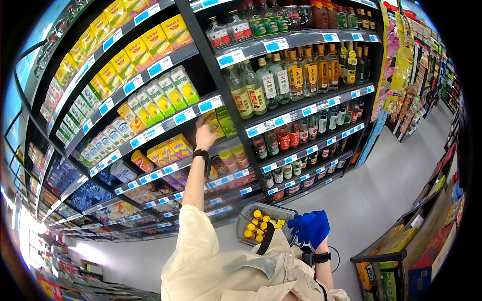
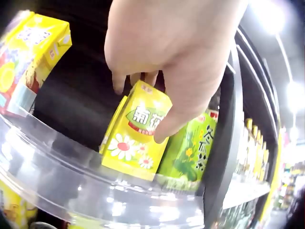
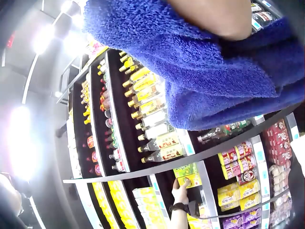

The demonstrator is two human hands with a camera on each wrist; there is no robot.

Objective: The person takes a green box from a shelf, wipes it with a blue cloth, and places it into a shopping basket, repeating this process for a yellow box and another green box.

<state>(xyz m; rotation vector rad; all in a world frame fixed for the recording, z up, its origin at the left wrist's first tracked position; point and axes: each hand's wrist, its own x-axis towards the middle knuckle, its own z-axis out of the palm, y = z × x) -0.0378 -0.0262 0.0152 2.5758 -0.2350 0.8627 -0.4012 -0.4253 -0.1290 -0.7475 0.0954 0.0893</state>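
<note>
In the left wrist view my left hand [image 2: 167, 43] reaches down over a yellow drink carton [image 2: 138, 131] printed with white daisies. The thumb lies on its front and other fingers are behind its top, pinching it. The carton stands at the shelf's clear front lip [image 2: 95, 176], beside a green drink carton [image 2: 188, 150]. My right hand [image 3: 217, 16] is mostly hidden by a blue towel [image 3: 190, 71], which it holds. In the head view the towel hangs at the right end of a grey shopping basket [image 1: 242, 220] containing several yellow-capped bottles [image 1: 249, 234].
Another yellow carton [image 2: 35, 52] stands left of a dark gap on the shelf. Glass bottles [image 1: 271, 83] fill the shelves to the right, past a black upright [image 1: 211, 55]. A low display stand [image 1: 381, 256] is at lower right, on the grey floor [image 1: 371, 185].
</note>
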